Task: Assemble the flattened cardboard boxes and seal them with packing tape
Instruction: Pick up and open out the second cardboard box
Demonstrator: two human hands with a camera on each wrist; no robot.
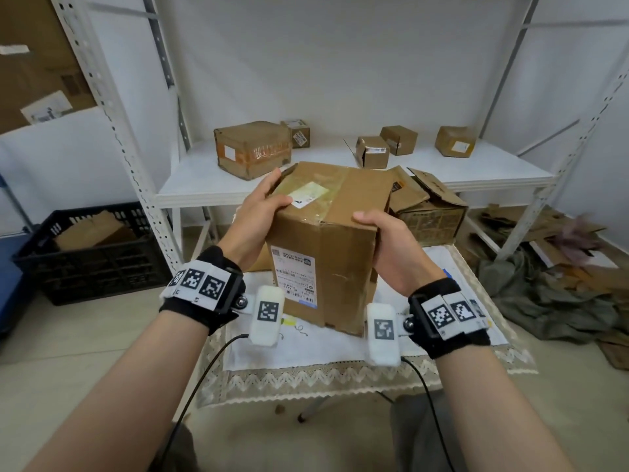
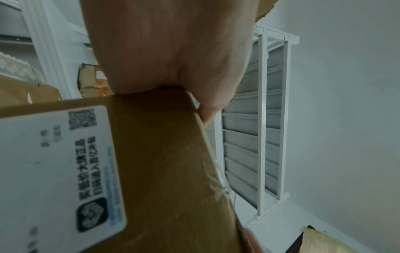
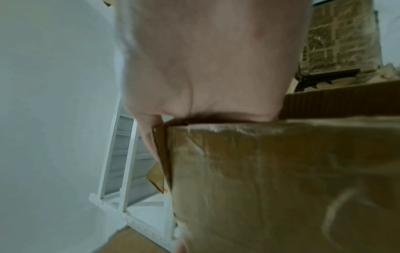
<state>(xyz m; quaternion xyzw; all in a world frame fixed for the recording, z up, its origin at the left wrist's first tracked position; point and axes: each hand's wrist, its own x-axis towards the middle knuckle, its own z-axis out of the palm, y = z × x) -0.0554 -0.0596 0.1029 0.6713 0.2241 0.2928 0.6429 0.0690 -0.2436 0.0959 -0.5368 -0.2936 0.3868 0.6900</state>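
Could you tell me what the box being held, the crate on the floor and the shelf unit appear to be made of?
Box: brown corrugated cardboard, matte, with glossy clear tape and a white paper label.
Crate: probably black plastic, judging by its moulded lattice walls.
Shelf unit: likely white-painted metal; its uprights are perforated.

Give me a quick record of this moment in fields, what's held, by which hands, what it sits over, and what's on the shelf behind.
held item: cardboard box, closed top, shipping label on its front
left hand: grips the box's upper left corner
right hand: grips the box's upper right edge
below: white cloth on a small table
shelf: several smaller boxes
floor left: black crate holding cardboard
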